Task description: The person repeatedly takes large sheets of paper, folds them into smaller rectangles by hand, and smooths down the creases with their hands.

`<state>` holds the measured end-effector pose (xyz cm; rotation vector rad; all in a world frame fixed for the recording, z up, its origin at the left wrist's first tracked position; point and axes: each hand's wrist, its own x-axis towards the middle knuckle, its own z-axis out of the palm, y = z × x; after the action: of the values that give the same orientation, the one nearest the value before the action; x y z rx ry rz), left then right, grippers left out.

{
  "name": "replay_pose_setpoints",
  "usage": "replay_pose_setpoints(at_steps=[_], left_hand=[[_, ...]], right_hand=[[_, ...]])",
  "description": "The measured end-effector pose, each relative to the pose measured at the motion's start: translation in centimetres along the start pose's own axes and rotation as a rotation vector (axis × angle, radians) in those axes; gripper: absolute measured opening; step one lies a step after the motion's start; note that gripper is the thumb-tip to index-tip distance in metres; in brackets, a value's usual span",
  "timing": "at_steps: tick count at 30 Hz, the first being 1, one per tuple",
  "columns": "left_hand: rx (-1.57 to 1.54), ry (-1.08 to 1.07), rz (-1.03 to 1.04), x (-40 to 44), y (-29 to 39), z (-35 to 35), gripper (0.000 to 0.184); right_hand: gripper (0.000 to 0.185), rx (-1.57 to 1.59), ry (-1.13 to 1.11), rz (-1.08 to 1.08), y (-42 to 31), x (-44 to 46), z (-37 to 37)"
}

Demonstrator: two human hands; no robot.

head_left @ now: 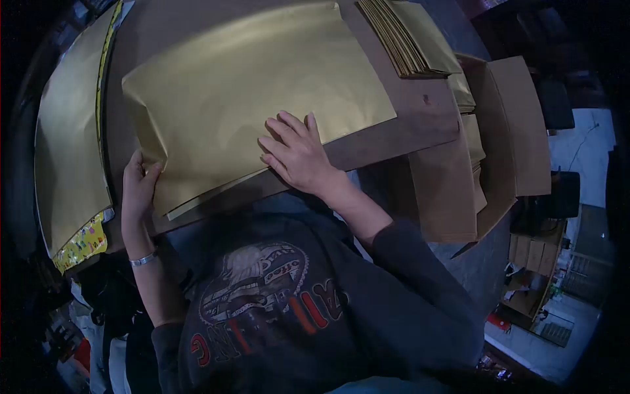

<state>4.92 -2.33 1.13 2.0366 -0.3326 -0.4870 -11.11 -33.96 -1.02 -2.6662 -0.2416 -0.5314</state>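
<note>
A large sheet of gold paper (262, 85) lies across the brown table in front of me, its left end bent up and creased. My left hand (138, 189) is closed on that raised left edge, thumb on top and fingers curled behind. My right hand (299, 155) rests flat on the paper near its front edge, fingers spread. Another gold layer shows along the front edge beneath it; I cannot tell if it is a fold or a second sheet.
At left lies a stack of large gold sheets (72, 138) over yellow patterned material (84, 244). Folded gold paper (410, 39) is piled at the table's far right. An open cardboard box (446, 197) holding more folded gold pieces stands against the table's right edge.
</note>
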Motion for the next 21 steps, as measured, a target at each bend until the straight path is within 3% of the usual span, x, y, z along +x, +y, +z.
replay_pose_setpoints(at_steps=[10,12,16,18,21], left_hand=[[-0.032,-0.016,0.053,0.3,-0.5,-0.1,0.033],[0.192,0.09,0.094,0.3,-0.7,-0.2,0.027],[0.143,0.304,0.04,-1.6,1.3,1.0,0.044],[0.192,0.322,0.077,-1.8,-1.0,0.2,0.049],[0.294,0.356,0.006,-2.6,0.7,0.2,0.049]], right_hand=[[0.029,-0.061,-0.041,0.003,0.0,-0.3,0.6],[0.029,-0.072,-0.057,0.004,0.0,-0.2,0.5],[0.029,-0.126,-0.049,-0.034,-0.3,0.0,0.5],[0.031,-0.118,-0.103,-0.017,-0.5,0.4,0.1],[0.032,-0.148,-0.081,-0.034,-0.5,0.4,0.3]])
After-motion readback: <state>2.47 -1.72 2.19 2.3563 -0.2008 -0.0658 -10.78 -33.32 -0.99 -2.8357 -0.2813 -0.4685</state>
